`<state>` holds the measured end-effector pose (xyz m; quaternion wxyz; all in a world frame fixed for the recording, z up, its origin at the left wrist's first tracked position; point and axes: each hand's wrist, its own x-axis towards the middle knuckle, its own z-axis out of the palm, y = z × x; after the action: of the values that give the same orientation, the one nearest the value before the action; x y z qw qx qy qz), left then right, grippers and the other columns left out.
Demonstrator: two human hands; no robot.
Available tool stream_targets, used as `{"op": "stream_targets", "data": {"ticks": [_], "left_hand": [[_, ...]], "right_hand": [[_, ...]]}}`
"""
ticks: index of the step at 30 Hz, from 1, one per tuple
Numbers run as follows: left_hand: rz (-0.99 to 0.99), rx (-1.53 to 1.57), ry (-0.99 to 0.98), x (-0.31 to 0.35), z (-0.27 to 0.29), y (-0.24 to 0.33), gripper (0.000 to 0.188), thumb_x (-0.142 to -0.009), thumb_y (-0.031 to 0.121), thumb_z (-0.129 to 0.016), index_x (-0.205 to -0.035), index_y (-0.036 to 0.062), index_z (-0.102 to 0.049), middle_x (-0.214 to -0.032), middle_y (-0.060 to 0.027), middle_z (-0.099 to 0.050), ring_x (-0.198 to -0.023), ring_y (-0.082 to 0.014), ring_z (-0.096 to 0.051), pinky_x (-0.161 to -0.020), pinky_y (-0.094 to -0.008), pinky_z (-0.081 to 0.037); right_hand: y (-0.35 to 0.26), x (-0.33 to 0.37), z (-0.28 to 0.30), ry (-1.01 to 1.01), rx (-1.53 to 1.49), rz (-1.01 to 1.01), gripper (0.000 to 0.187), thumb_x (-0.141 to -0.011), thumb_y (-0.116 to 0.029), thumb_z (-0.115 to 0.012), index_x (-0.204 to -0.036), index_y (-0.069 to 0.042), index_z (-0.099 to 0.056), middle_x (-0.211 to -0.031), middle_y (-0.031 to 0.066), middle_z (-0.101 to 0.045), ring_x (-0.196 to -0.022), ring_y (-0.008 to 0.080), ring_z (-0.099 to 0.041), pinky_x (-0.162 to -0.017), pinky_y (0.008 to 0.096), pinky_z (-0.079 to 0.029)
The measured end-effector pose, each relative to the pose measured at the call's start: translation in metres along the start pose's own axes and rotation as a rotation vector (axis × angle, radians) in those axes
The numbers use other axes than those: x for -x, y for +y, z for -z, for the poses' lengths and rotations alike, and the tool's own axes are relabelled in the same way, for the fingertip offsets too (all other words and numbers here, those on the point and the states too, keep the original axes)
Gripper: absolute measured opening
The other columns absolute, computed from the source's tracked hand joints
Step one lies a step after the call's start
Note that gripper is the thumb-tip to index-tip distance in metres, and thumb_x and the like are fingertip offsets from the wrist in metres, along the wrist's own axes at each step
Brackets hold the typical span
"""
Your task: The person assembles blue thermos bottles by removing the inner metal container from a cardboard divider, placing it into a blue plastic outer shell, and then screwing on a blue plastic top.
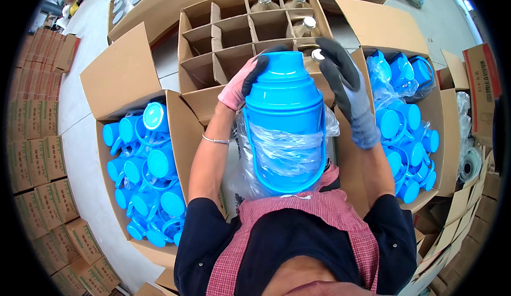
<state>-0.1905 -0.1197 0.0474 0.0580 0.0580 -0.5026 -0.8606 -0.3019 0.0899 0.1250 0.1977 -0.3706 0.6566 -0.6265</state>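
A large blue plastic vacuum flask casing (285, 123) stands upright before my chest, with clear film around its body and a carrying handle hanging down its front. My left hand (244, 83), in a pink and black glove, grips the narrowed top of the casing from the left. On the other side my right hand (346, 80), in a grey and black glove, is apart from the casing, its fingers stretched out beside the top. Close to those fingers, a white-topped glass bottle (318, 55) sits in a divided cardboard box (213, 91).
Left and right of me, open cartons (181, 131) (444, 131) hold several blue cups with handles. More glass bottles (306, 27) fill some compartments of the divided box. Stacked brown cartons (32, 163) line the left; another open carton (170, 3) stands behind.
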Motion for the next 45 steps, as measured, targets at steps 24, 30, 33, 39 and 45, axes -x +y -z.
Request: {"op": "stream_targets", "data": {"ticks": [24, 30, 33, 39, 45], "left_hand": [[-0.304, -0.145, 0.223, 0.03, 0.037, 0.048, 0.046, -0.093, 0.037, -0.055, -0.121, 0.0006, -0.057, -0.103, -0.0111, -0.064, -0.094, -0.0203, -0.063, -0.087, -0.0325, -0.049], [-0.175, -0.37, 0.423, 0.009, 0.02, 0.043, 0.043, -0.094, 0.034, -0.053, -0.12, -0.0002, -0.057, -0.11, -0.0127, -0.064, -0.096, -0.0195, -0.062, -0.09, -0.0325, -0.047], [-0.156, -0.322, 0.312, 0.006, 0.065, 0.036, 0.046, -0.097, 0.035, -0.048, -0.126, 0.0005, -0.053, -0.12, -0.0146, -0.058, -0.108, -0.0219, -0.056, -0.097, -0.0334, -0.042], [-0.033, -0.402, 0.385, 0.0, 0.037, 0.068, 0.05, -0.085, 0.033, -0.063, -0.121, -0.0003, -0.056, -0.109, -0.0115, -0.064, -0.105, -0.0229, -0.061, -0.093, -0.0324, -0.047], [-0.1, -0.681, 0.168, -0.04, 0.034, 0.071, 0.113, -0.06, 0.047, -0.085, -0.145, 0.0034, -0.025, -0.142, -0.0188, -0.038, -0.135, -0.0333, -0.032, -0.113, -0.0413, -0.025]], "right_hand": [[0.081, -0.095, 0.014, -0.273, 0.163, -0.235, 0.071, -0.079, -0.024, -0.066, -0.142, -0.004, -0.039, -0.139, 0.0131, -0.045, -0.13, 0.0237, -0.04, -0.108, 0.0363, -0.032], [0.076, -0.111, -0.002, -0.42, 0.305, 0.094, 0.061, -0.084, -0.018, -0.07, -0.136, -0.002, -0.044, -0.129, 0.0166, -0.051, -0.119, 0.0248, -0.05, -0.096, 0.0386, -0.044], [0.107, -0.116, 0.015, -0.418, 0.653, 0.545, 0.061, -0.086, -0.018, -0.069, -0.137, -0.001, -0.041, -0.127, 0.0155, -0.052, -0.117, 0.0233, -0.051, -0.094, 0.0409, -0.047], [0.108, -0.126, 0.019, -0.513, 0.663, 0.355, 0.068, -0.082, -0.028, -0.073, -0.136, 0.0, -0.042, -0.124, 0.0184, -0.054, -0.109, 0.0253, -0.056, -0.093, 0.0361, -0.047], [0.069, -0.16, -0.019, -0.474, 0.107, 0.244, 0.091, -0.069, -0.052, -0.075, -0.137, -0.003, -0.042, -0.131, 0.0205, -0.049, -0.119, 0.0361, -0.047, -0.104, 0.0436, -0.035]]}}
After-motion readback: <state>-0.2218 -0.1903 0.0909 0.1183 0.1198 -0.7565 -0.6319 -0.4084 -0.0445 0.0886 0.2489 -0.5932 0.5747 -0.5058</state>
